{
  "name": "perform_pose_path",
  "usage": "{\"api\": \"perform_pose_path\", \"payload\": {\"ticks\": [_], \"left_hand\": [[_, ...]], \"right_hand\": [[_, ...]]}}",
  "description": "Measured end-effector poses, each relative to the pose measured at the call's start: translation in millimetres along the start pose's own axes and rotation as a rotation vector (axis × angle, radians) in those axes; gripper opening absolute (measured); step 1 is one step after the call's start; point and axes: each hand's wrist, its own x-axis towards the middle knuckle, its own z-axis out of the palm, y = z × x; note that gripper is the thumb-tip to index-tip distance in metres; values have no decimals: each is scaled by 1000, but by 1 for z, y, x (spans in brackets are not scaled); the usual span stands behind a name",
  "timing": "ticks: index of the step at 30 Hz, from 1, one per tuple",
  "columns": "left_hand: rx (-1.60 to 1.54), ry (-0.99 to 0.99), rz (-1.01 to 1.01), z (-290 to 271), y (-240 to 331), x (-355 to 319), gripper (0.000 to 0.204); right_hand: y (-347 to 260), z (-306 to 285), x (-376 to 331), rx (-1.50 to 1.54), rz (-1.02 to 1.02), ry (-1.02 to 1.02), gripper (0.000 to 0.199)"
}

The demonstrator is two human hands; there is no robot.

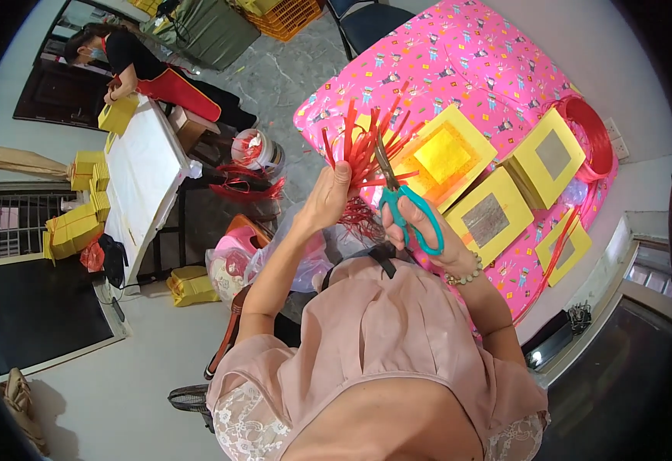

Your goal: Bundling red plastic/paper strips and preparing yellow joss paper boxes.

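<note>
Red strips [357, 146] (splayed), teal-handled scissors [390, 197]

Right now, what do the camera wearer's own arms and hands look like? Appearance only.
Left hand and right hand: no gloves. The right wrist wears a bracelet of pale, roundish beads; no band shows on the left wrist. Forearms uncovered. Short dusty-pink sleeves with white floral lace.

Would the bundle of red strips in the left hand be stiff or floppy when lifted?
The bundle of red strips is probably springy rather than limp, since many thin ends fan outward from the left hand. It is likely light: one hand holds it.
</note>
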Motion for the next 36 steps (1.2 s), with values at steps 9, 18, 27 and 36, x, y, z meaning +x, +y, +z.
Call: {"api": "perform_pose_path", "payload": {"ticks": [9, 18, 27, 36], "left_hand": [[-35, 131, 140, 7, 3, 2, 85], [-149, 13, 47, 1, -2, 2, 84], [-156, 100, 41, 11, 13, 1, 78], [-113, 103, 74, 6, 5, 3, 77]], "right_hand": [[1, 3, -1, 15, 3, 40, 46], [0, 10, 1, -61, -34, 123, 40], [1, 13, 5, -148, -71, 136, 31], [6, 8, 0, -53, -181, 106, 34]]}}
